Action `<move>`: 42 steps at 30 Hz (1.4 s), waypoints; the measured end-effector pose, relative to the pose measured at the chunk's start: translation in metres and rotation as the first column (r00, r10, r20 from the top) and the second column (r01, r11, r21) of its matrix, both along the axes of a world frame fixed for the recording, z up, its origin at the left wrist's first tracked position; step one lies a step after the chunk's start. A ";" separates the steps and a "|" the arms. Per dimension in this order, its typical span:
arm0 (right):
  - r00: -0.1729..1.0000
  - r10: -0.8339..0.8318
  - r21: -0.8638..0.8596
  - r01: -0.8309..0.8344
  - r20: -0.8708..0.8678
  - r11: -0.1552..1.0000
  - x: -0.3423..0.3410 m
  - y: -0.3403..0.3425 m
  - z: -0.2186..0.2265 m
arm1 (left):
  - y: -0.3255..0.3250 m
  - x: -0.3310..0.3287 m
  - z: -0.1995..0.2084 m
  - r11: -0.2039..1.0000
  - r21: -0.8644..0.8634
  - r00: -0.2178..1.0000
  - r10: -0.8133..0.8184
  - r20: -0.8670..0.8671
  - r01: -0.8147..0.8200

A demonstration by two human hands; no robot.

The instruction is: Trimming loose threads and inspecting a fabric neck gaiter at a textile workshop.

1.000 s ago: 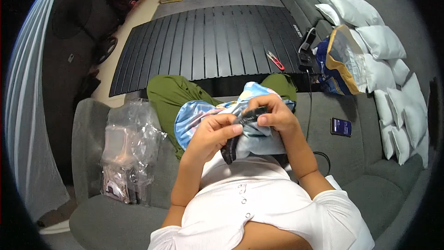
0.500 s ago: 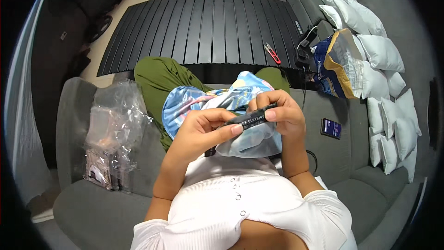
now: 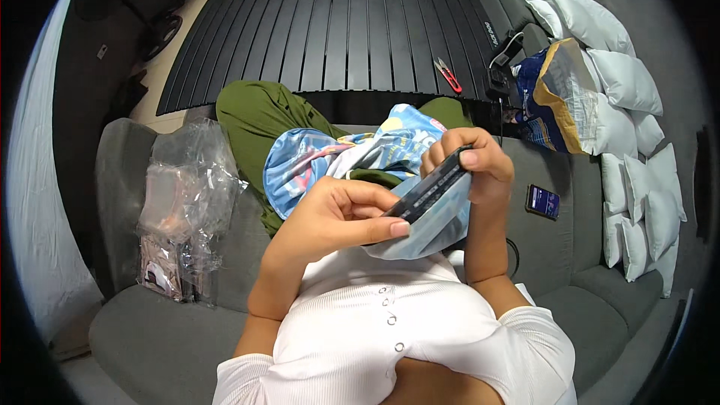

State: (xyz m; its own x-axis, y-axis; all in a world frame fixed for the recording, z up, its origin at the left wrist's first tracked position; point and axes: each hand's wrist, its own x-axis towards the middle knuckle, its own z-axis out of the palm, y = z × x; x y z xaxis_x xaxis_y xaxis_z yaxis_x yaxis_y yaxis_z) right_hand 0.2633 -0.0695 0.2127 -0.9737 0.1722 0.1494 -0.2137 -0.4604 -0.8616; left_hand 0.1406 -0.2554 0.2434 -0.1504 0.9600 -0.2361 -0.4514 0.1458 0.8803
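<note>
- Black printed band (image 3: 431,193): stretched between my two grips, above my lap; pale blue cloth (image 3: 424,234) hangs just below its near edge.
- Long axis of band: slanted, lower left to upper right; it lies right of my left grip and lower left of my right grip. Neither is nearer; both touch it.
- Left grip (image 3: 326,214): thumb pressed on the band's lower-left end, curled fingers partly hidden behind.
- Right grip (image 3: 484,167): pinching the upper-right end, thumb on top, fingers folded behind.
- Patterned blue cloth (image 3: 304,165): bunched beyond the band and to its left, on my lap.
- Phone (image 3: 542,202): right of the band, on the grey sofa (image 3: 517,236).
- Clear plastic packets (image 3: 172,187): well left of the band.
- Red-handled snips (image 3: 451,79): beyond the band, on the black slatted surface (image 3: 337,37).
</note>
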 end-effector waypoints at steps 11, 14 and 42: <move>0.989 -0.028 -0.197 0.000 -0.143 0.980 0.004 0.022 -0.003 | 0.000 -0.006 -0.005 0.994 0.034 0.994 -0.102 0.026 0.102; 0.988 -0.033 -0.221 -0.001 -0.149 0.975 0.005 0.022 0.000 | 0.000 -0.007 -0.007 0.990 0.073 0.990 -0.123 0.067 0.118; 0.986 -0.117 0.430 0.054 0.121 0.901 0.014 -0.010 0.017 | 0.000 -0.018 -0.022 0.970 0.048 0.971 -0.237 -0.012 0.238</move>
